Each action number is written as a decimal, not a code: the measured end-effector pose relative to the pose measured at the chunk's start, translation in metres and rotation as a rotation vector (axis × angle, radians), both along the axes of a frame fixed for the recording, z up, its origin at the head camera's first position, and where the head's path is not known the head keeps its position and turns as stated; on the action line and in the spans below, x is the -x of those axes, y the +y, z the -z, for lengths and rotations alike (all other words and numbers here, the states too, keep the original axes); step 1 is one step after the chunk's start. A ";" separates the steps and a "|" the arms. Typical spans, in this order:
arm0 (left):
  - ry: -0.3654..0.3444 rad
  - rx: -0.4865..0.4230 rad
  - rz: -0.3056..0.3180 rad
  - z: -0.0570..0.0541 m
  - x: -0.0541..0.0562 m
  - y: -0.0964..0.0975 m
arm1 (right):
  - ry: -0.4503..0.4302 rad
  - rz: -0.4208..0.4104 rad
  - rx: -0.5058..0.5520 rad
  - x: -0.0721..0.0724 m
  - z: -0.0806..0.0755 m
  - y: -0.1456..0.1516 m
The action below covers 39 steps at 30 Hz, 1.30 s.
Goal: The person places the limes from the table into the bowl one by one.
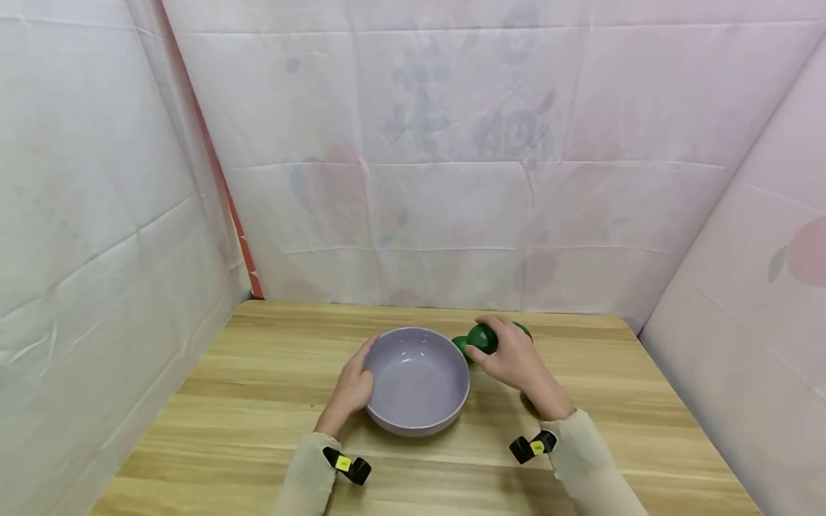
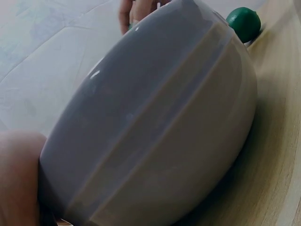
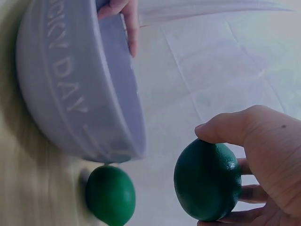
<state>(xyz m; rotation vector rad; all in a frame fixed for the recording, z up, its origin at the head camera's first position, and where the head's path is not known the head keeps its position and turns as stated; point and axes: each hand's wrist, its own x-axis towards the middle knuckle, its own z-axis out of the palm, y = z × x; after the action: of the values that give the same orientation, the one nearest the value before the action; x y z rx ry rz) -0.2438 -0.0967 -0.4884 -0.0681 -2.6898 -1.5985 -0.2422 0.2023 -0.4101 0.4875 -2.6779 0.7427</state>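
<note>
A round lilac bowl (image 1: 416,380) stands on the wooden table, with raised lettering on its outer wall (image 3: 66,75) in the right wrist view. My left hand (image 1: 353,383) grips the bowl's left rim; its fingers (image 3: 132,33) reach over the edge. To the right of the bowl, my right hand (image 1: 513,355) holds a smooth green lime (image 3: 207,181) between thumb and fingers, above the table. Another lime (image 3: 110,194) lies on the table close beside the bowl. Part of a further green thing (image 1: 523,330) shows behind the right hand, mostly hidden.
Below the right wrist, a dark rounded shape (image 1: 530,403) is partly covered by the arm. Pale printed cloth (image 1: 452,215) hangs behind the table and on both sides. The wooden tabletop (image 1: 258,401) extends around the bowl.
</note>
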 end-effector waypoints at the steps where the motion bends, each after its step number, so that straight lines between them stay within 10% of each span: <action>1: 0.009 0.003 0.005 0.000 0.000 0.000 | 0.007 -0.003 0.000 0.001 -0.001 -0.001; 18: 0.031 0.026 -0.011 0.000 -0.001 0.000 | 0.042 -0.124 -0.007 0.000 -0.011 -0.039; 39: 0.015 0.015 -0.020 0.002 0.002 -0.001 | 0.104 -0.278 -0.054 -0.008 0.017 -0.087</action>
<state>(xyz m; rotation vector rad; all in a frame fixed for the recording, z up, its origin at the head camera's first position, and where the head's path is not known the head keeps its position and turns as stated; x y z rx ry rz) -0.2454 -0.0979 -0.4908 -0.0532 -2.6826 -1.5667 -0.2345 0.1158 -0.4274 0.9001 -2.5676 0.6978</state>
